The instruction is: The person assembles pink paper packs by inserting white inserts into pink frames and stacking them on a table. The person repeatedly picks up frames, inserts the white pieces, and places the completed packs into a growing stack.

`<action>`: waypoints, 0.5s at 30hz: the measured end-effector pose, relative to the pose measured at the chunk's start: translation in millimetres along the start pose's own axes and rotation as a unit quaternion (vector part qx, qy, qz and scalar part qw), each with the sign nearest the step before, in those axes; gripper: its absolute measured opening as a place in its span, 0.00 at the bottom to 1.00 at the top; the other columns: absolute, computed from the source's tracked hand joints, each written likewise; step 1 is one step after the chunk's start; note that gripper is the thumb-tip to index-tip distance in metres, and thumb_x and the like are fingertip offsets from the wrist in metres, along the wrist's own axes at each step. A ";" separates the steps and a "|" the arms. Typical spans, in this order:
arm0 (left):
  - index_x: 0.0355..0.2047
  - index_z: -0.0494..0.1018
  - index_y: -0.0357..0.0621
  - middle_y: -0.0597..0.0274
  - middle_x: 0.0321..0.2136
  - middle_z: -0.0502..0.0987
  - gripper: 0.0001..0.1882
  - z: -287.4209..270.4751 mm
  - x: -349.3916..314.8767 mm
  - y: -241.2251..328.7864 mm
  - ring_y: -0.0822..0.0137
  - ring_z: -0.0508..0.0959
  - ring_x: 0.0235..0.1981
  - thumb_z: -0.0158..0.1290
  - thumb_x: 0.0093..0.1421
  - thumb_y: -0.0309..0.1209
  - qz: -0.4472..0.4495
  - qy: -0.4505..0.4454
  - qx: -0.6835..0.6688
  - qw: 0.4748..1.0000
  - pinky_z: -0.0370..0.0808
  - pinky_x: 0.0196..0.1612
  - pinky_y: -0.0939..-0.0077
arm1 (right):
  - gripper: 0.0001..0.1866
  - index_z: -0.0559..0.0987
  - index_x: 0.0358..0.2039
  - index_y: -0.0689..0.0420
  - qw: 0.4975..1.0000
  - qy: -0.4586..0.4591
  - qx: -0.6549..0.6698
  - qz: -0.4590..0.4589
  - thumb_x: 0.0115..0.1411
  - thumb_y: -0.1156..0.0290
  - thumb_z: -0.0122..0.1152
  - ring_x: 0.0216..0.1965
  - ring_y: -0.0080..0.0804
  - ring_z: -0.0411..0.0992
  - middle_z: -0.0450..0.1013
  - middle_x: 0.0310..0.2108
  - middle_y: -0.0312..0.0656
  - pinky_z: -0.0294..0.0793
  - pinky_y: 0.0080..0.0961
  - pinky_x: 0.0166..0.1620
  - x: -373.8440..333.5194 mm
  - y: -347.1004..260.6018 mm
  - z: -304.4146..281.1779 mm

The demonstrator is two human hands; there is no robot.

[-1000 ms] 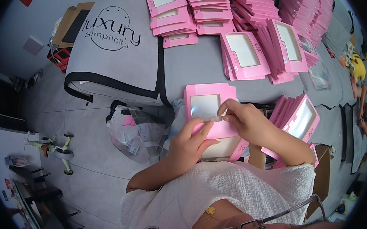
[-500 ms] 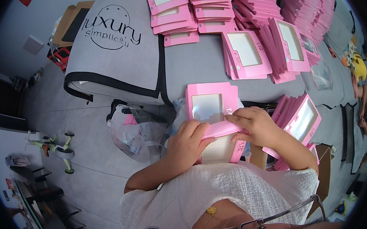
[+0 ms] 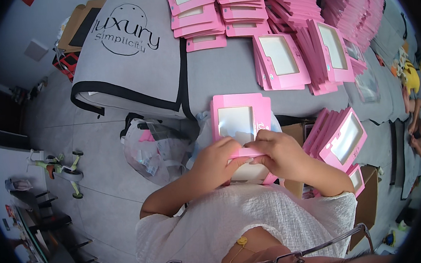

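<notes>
A pink cardboard window box (image 3: 262,112) is in front of my torso, its upper panel with a large window leaning away from me. A pink folded strip crosses its middle, and a lower window panel lies nearer my shirt. My left hand (image 3: 216,160) grips the left part of this strip, fingers curled over it and thumb beneath. Close beside it, my right hand (image 3: 281,152) pinches the strip near the centre, with its thumb below. Both thumbs almost meet under the fold. My hands cover much of the strip and the box's lower edges.
Stacks of pink window boxes (image 3: 282,55) lie on the grey sofa (image 3: 221,72) ahead. More pink boxes (image 3: 343,141) stand at my right by a brown carton (image 3: 369,203). A clear plastic bag (image 3: 155,150) sits at left, a small bike (image 3: 64,171) farther off. Another person's arm (image 3: 417,122) shows far right.
My right hand has slid left along the folded strip, from its right end to near the centre, closer to my left hand. The left hand keeps its hold.
</notes>
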State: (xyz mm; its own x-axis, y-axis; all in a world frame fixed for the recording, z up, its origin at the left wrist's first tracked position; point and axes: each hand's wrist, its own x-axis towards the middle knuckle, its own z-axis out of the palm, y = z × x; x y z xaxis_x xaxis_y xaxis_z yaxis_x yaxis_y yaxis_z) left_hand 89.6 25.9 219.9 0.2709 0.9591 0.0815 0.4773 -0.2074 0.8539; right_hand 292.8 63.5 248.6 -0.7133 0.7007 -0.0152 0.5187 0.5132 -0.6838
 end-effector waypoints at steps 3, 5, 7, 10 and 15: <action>0.34 0.71 0.37 0.61 0.28 0.76 0.12 12.9 -5.9 -17.7 0.67 0.78 0.30 0.60 0.50 0.21 -0.082 0.135 -0.203 0.966 0.76 0.36 0.76 | 0.16 0.78 0.40 0.58 0.999 0.022 0.015 0.037 0.49 0.72 0.65 0.31 0.44 0.70 0.68 0.30 0.44 0.69 0.35 0.33 2.3 8.6 -8.0; 0.37 0.73 0.34 0.58 0.30 0.78 0.16 21.1 -15.6 -42.1 0.68 0.80 0.30 0.63 0.48 0.21 -0.094 0.128 -0.259 0.953 0.76 0.35 0.78 | 0.15 0.78 0.39 0.58 0.997 0.037 0.060 0.045 0.48 0.72 0.66 0.30 0.42 0.70 0.69 0.29 0.42 0.69 0.33 0.33 8.1 6.7 -6.9; 0.37 0.74 0.33 0.55 0.32 0.79 0.16 26.3 -17.4 -42.5 0.67 0.80 0.32 0.63 0.48 0.23 -0.088 0.134 -0.236 0.958 0.76 0.35 0.78 | 0.15 0.79 0.38 0.57 0.992 0.048 0.106 0.055 0.47 0.72 0.68 0.29 0.38 0.70 0.69 0.29 0.41 0.69 0.30 0.33 13.5 6.9 -1.4; 0.36 0.76 0.33 0.52 0.31 0.80 0.14 23.9 -17.0 -39.5 0.67 0.80 0.31 0.63 0.48 0.24 -0.077 0.140 -0.175 0.972 0.76 0.34 0.78 | 0.14 0.80 0.37 0.57 0.983 0.074 0.159 0.049 0.47 0.73 0.69 0.29 0.33 0.69 0.70 0.28 0.39 0.68 0.26 0.32 21.1 12.3 5.4; 0.36 0.77 0.32 0.50 0.30 0.80 0.14 24.1 -18.9 -40.0 0.68 0.80 0.30 0.63 0.49 0.25 -0.051 0.157 -0.147 0.975 0.76 0.33 0.78 | 0.11 0.82 0.34 0.56 0.980 0.113 0.163 0.004 0.47 0.74 0.69 0.30 0.28 0.68 0.69 0.27 0.37 0.68 0.23 0.32 21.1 11.6 4.6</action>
State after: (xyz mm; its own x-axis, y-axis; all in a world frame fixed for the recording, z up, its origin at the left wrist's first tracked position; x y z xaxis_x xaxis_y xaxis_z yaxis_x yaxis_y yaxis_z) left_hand 85.5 11.5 171.8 -0.0562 0.9932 0.1018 0.2148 -0.0875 0.9727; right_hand 281.6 82.0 237.0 -0.5677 0.8152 0.1146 0.3192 0.3463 -0.8822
